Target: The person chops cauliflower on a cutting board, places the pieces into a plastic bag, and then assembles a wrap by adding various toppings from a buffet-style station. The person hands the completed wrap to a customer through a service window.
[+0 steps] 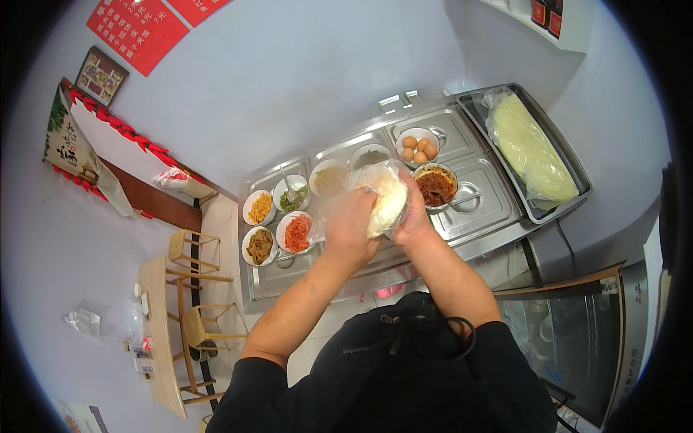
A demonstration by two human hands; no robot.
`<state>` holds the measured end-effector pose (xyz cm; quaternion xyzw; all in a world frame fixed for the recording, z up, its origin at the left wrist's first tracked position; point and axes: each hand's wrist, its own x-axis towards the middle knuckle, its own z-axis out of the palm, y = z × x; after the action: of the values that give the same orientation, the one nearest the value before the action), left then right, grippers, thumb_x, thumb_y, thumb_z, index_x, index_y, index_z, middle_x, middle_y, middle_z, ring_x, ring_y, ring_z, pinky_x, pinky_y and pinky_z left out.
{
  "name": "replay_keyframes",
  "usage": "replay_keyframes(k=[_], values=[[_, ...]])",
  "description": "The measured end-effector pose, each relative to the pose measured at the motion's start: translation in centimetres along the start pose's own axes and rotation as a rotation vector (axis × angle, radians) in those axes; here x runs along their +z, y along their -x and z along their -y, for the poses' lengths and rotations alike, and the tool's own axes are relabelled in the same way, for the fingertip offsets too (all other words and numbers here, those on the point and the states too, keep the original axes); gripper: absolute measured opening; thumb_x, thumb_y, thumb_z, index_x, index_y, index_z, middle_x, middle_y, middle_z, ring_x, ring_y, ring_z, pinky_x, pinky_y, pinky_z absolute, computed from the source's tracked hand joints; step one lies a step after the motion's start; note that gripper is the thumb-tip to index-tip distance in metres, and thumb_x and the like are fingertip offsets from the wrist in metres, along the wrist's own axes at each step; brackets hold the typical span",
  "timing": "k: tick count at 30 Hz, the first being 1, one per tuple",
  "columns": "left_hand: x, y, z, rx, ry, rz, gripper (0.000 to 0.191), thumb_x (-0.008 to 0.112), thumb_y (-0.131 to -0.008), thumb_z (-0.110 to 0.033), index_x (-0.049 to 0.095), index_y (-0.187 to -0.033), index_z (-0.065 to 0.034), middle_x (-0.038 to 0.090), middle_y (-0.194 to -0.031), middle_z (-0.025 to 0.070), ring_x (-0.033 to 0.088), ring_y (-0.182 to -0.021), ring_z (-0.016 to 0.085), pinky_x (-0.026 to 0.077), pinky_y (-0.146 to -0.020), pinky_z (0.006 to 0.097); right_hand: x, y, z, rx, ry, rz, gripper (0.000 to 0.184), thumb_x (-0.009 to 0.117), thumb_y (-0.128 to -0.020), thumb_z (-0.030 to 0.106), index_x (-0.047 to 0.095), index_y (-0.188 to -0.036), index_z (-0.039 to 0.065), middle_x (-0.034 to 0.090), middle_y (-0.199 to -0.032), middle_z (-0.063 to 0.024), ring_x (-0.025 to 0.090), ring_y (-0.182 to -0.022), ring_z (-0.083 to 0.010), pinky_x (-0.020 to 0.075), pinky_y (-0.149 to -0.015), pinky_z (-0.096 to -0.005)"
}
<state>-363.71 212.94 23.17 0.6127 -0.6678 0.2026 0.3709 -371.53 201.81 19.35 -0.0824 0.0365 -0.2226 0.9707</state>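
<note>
Between my two hands, above the steel counter, is a pale round piece of bread or dough [391,203] in a clear plastic bag. My left hand [351,224], blurred, grips it from the left with the thumb side against the bag. On its right edge, my right hand [413,214] holds it with the fingers partly hidden behind. Just right of my right hand stands a bowl of dark red chilli sauce [435,187] with a spoon. A bowl of shredded orange-red vegetable [297,233] is nearest to my left hand. Brown eggs [419,150] fill a bowl beyond.
Bowls of yellow shreds [260,208], chopped greens [293,198] and brown pickles [260,246] line the counter's left end. A dark tray [582,184] at right holds a plastic-wrapped yellow slab [533,146]. Behind lies the wall; a glass-topped cabinet [563,346] stands lower right.
</note>
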Motion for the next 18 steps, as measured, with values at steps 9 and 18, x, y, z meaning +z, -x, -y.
replay_keyframes(k=[9, 18], values=[[-2.4, -1.6, 1.5, -0.135, 0.120, 0.227, 0.056, 0.077, -0.071, -0.016, 0.057, -0.122, -0.0044, 0.061, -0.117, 0.0193, 0.060, -0.106, 0.039, 0.050, -0.090, 0.0449, -1.7, -0.5, -0.3, 0.026, -0.079, 0.000, 0.063, 0.056, -0.087, 0.059, 0.057, -0.125, 0.010, 0.062, -0.120, -0.0121, 0.058, -0.112, -0.0301, 0.0447, -0.101, -0.0463], [-3.0, -2.9, 0.9, -0.305, -0.251, 0.655, 0.023, 0.062, -0.081, -0.016, 0.060, -0.100, -0.0036, 0.067, -0.089, 0.0148, 0.066, -0.084, 0.035, 0.051, -0.072, 0.0453, -1.2, -0.3, -0.6, -0.002, -0.015, -0.124, 0.063, 0.060, -0.085, 0.061, 0.058, -0.121, 0.008, 0.062, -0.118, -0.0116, 0.057, -0.112, -0.0298, 0.0429, -0.102, -0.0461]])
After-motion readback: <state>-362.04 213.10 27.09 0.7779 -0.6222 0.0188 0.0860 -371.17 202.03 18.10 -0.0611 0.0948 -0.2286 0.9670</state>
